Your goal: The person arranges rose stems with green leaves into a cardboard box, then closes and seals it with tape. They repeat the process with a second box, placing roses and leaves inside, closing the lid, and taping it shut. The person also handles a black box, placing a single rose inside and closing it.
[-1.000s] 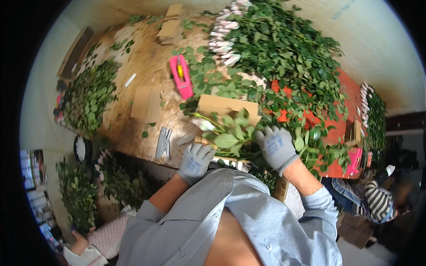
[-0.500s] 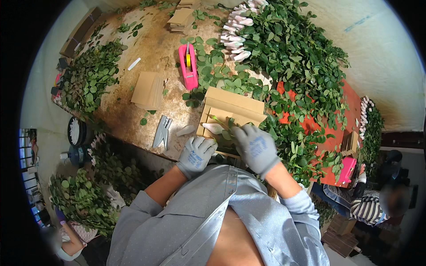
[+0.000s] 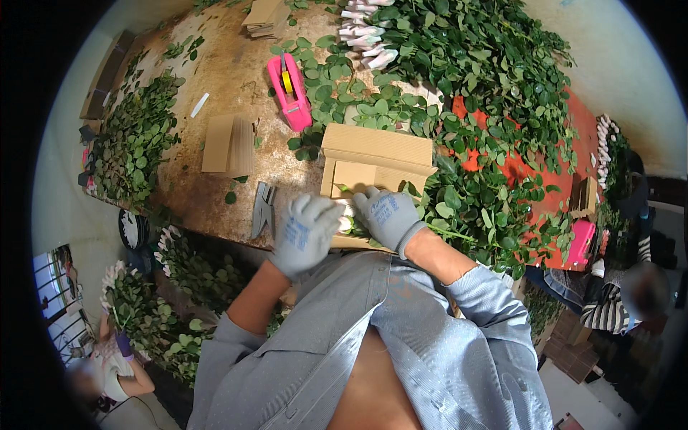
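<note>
In mid-frame, a flower [image 3: 346, 223] sits between the left hand [image 3: 307, 233] and right hand [image 3: 385, 216], at the near part of the box [image 3: 376, 146] on the bench [image 3: 188, 147]; whether either grip is closed, I cannot tell.

From here I see a stained brown table [image 3: 236, 82]; on it lie a pink tape dispenser [image 3: 294, 111], a grey stapler [image 3: 262, 209], cardboard pieces [image 3: 221, 147] and an open box [image 3: 378, 148]; leafy stems [image 3: 473, 61] cover much of its right.

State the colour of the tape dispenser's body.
Bright pink; the tape dispenser shows best in the head view, the only one.
</note>
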The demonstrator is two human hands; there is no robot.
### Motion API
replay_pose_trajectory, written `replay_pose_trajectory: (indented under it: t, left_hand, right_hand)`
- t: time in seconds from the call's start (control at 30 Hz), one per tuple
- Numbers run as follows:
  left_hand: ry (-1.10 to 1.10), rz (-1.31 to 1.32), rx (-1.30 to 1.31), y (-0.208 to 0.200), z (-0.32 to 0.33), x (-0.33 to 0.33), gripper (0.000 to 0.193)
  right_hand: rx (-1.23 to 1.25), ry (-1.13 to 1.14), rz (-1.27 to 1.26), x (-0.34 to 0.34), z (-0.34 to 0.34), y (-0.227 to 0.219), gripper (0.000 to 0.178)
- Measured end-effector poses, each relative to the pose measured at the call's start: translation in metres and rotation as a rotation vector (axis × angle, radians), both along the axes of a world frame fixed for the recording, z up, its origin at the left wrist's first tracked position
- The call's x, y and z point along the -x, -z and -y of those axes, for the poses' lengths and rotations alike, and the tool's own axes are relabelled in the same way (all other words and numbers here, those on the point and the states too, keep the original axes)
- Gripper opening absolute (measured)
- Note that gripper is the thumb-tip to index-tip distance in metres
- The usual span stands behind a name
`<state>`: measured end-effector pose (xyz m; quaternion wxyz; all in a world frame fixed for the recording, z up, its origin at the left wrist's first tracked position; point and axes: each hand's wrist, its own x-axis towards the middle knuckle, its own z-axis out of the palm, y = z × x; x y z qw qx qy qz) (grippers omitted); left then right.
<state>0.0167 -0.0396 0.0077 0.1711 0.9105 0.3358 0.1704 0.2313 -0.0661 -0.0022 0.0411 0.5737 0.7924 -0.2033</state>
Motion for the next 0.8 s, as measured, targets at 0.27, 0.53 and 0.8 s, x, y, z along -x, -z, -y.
replay_pose_trajectory:
  t: [0.27, 0.53, 0.8]
  left_hand:
    - [0.217, -0.425, -0.042, 0.004, -0.049, -0.006, 0.014]
    - [0.255, -0.451, -0.133, 0.001, -0.056, 0.007, 0.006]
    - [0.023, -0.47, -0.012, -0.04, -0.06, 0.044, 0.017]
  right_hand:
    - [0.004, -0.044, 0.074, 0.002, -0.007, 0.006, 0.023]
    - [-0.042, -0.034, 0.048, 0.002, -0.007, 0.011, 0.024]
    - [-0.016, -0.102, 0.089, 0.005, -0.005, 0.004, 0.027]
